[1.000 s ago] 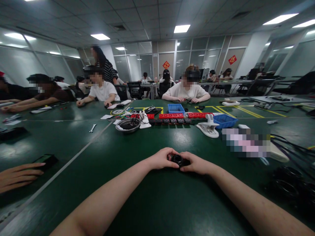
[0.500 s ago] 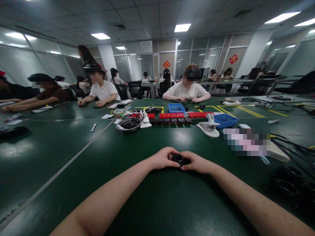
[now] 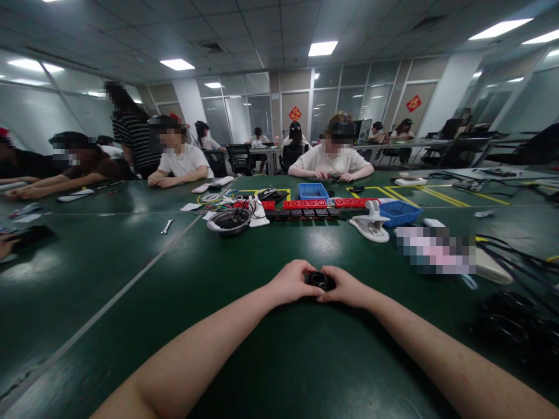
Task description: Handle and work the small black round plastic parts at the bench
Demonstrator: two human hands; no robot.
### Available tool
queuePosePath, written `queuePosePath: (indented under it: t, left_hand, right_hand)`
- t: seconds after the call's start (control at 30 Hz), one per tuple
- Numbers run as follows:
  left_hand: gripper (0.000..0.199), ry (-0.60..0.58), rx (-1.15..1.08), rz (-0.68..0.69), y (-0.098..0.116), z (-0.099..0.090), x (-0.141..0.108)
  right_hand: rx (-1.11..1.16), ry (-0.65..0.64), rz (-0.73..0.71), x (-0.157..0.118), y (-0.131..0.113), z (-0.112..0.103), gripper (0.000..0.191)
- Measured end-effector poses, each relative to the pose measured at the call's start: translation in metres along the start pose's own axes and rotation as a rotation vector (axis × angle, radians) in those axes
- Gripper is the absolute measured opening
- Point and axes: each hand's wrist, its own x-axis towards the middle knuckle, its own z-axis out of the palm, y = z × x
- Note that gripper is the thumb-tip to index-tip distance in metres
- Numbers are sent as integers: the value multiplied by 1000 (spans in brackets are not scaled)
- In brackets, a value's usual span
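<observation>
Between my two hands is a small black part with a round, ring-like opening [image 3: 319, 279]; its exact kind I cannot make out. My left hand [image 3: 294, 283] curls round its left side, thumb along the near edge. From the right, my right hand [image 3: 345, 287] closes on the same part, its thumb meeting the left one at the front. The fingers hide much of the part's sides. Both hands are low over the green tabletop [image 3: 279, 355].
Ahead lie red power strips [image 3: 304, 204], blue bins [image 3: 398, 214], a metal bowl [image 3: 228, 222] and a white clamp stand [image 3: 370, 224]. Black round parts [image 3: 506, 326] and cables are at right, a wrench [image 3: 166, 226] at left. Several people sit around the tables.
My hands have shifted very slightly, still round the black part. At the far left, a standing person has moved left and a hand has appeared at the table edge.
</observation>
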Motion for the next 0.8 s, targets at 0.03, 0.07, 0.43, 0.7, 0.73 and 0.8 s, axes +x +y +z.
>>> queuePosePath:
  t: [0.03, 0.07, 0.43, 0.7, 0.73, 0.8]
  left_hand:
    - [47, 47, 31, -7, 1, 2, -1]
    - [47, 96, 59, -17, 3, 3, -2]
    - [42, 5, 4, 78, -4, -5, 0]
    - [46, -135, -84, 121, -13, -7, 6]
    - [46, -135, -82, 120, -14, -7, 6]
    - [46, -132, -77, 119, -14, -7, 5]
  right_hand:
    - [-42, 48, 20, 1, -1, 3, 36]
    - [-90, 103, 47, 1, -2, 7, 37]
    - [-19, 67, -39, -2, -15, 4, 49]
    - [216, -220, -76, -3, -12, -18, 32]
    - [217, -217, -77, -3, -11, -18, 32]
    - [222, -212, -73, -3, -9, -16, 33]
